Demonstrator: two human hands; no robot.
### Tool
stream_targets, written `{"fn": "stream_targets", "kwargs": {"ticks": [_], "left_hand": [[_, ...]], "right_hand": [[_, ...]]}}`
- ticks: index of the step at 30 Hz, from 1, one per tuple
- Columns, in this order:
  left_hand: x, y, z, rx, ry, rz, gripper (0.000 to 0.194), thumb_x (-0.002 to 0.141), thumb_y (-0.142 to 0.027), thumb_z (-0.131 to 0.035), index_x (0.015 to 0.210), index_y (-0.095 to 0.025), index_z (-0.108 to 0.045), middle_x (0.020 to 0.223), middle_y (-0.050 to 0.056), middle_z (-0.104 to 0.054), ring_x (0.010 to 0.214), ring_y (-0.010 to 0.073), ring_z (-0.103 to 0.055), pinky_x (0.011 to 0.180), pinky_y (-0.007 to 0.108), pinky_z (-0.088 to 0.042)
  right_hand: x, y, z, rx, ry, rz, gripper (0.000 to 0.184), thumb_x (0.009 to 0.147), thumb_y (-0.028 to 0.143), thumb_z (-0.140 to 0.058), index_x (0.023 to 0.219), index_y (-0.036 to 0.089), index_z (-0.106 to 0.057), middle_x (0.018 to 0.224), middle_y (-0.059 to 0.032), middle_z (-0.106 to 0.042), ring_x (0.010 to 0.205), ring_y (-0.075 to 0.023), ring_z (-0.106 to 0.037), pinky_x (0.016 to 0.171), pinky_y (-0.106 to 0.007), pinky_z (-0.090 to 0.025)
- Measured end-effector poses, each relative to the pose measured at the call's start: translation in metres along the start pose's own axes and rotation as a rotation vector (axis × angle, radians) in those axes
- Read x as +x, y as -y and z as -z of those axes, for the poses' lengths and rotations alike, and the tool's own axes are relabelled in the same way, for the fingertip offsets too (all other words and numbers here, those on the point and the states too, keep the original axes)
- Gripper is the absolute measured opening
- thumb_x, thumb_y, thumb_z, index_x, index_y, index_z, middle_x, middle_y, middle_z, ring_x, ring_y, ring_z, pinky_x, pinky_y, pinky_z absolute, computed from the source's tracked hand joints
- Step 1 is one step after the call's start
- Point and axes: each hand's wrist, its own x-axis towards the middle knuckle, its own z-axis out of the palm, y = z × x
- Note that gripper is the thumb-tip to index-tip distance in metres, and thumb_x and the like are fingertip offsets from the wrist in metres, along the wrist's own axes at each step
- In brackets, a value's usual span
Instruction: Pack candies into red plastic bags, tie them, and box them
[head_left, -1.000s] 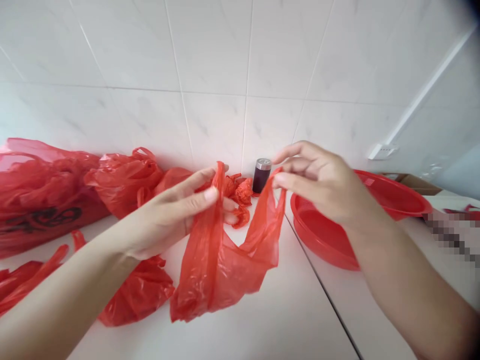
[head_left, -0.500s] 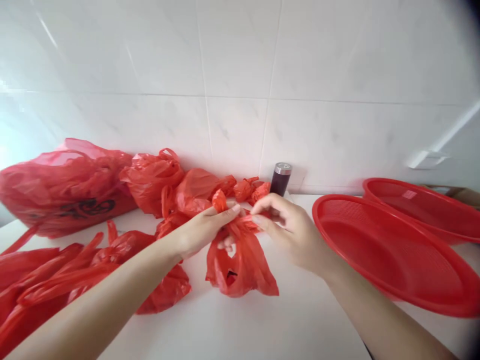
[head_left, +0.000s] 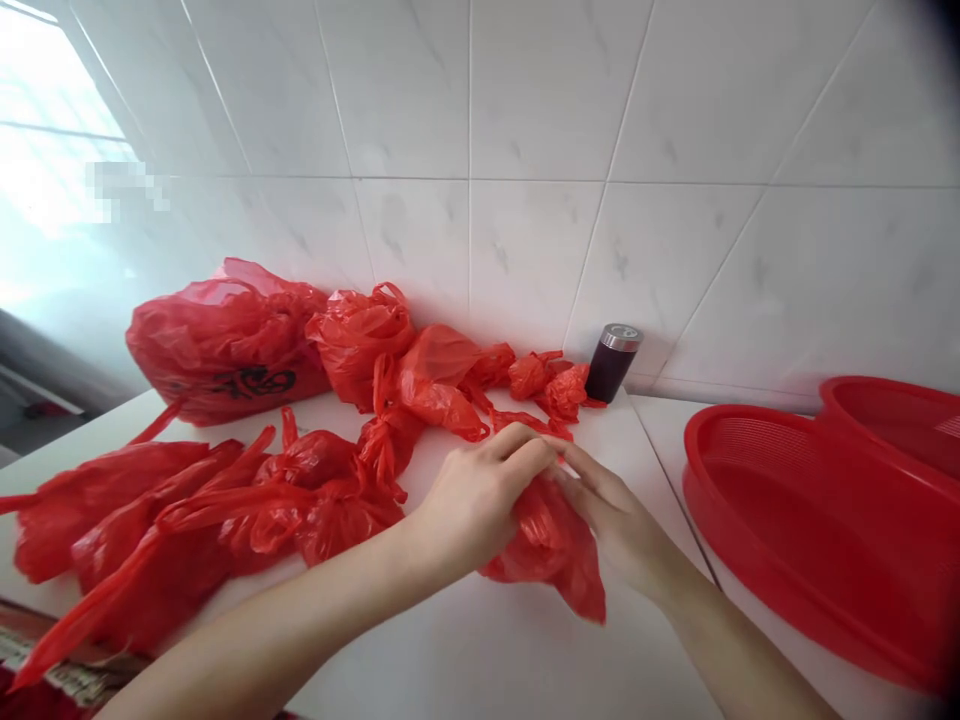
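Observation:
A crumpled red plastic bag (head_left: 559, 555) lies low over the white counter (head_left: 465, 660) between both my hands. My left hand (head_left: 480, 495) is curled over its top, fingers closed on the plastic. My right hand (head_left: 611, 515) presses against its right side, fingers pinching the plastic near the left fingertips. Much of the bag is hidden under the hands.
Several red bags lie in a heap (head_left: 247, 500) at the left, and a large full bag (head_left: 225, 340) stands against the tiled wall. Small knotted bags (head_left: 540, 380) sit beside a dark jar with a metal lid (head_left: 611, 362). Two red shallow baskets (head_left: 810, 530) occupy the right.
The bag, held spread apart by its handles a second ago, is now bunched together and lowered toward the counter. Both hands came together. The view swung left.

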Motion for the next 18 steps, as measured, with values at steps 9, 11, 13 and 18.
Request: {"fn": "stream_targets", "kwargs": {"ticks": [9,11,13,18], "left_hand": [[-0.038,0.014,0.005,-0.165,0.218,0.092,0.026,0.09,-0.015,-0.045,0.108,-0.016,-0.064,0.097,0.01,-0.073,0.084,0.0205,-0.067,0.074,0.031,-0.051],[-0.064,0.024,0.015,-0.209,0.289,0.221,0.023,0.089,-0.015,-0.044,0.091,-0.017,-0.067,0.088,0.008,-0.074,0.075,0.0185,-0.067,0.068,0.029,-0.05],[-0.089,0.032,0.024,-0.279,0.395,0.431,0.027,0.091,-0.018,-0.041,0.081,-0.018,-0.067,0.079,0.005,-0.074,0.068,0.0162,-0.066,0.063,0.025,-0.049],[-0.104,0.033,0.034,-0.331,0.526,0.632,0.029,0.094,-0.034,-0.043,0.099,-0.023,-0.07,0.093,0.004,-0.075,0.082,0.0183,-0.068,0.072,0.027,-0.052]], "right_hand": [[-0.05,-0.01,0.023,-0.285,-0.043,-0.108,0.032,0.094,0.049,-0.044,0.08,0.024,-0.057,0.075,0.0,-0.057,0.07,-0.0161,-0.054,0.063,-0.026,-0.045],[-0.065,-0.032,0.043,-0.38,-0.153,-0.124,0.032,0.091,0.051,-0.047,0.078,0.024,-0.06,0.078,-0.0019,-0.061,0.077,-0.0197,-0.058,0.066,-0.027,-0.047],[-0.075,-0.059,0.059,-0.424,-0.247,-0.158,0.033,0.088,0.053,-0.051,0.075,0.024,-0.062,0.078,-0.003,-0.064,0.082,-0.0226,-0.061,0.069,-0.029,-0.049],[-0.067,-0.096,0.055,-0.362,-0.265,-0.199,0.038,0.091,0.055,-0.045,0.078,0.023,-0.061,0.074,-0.0024,-0.062,0.078,-0.0211,-0.062,0.083,-0.034,-0.05]]}}
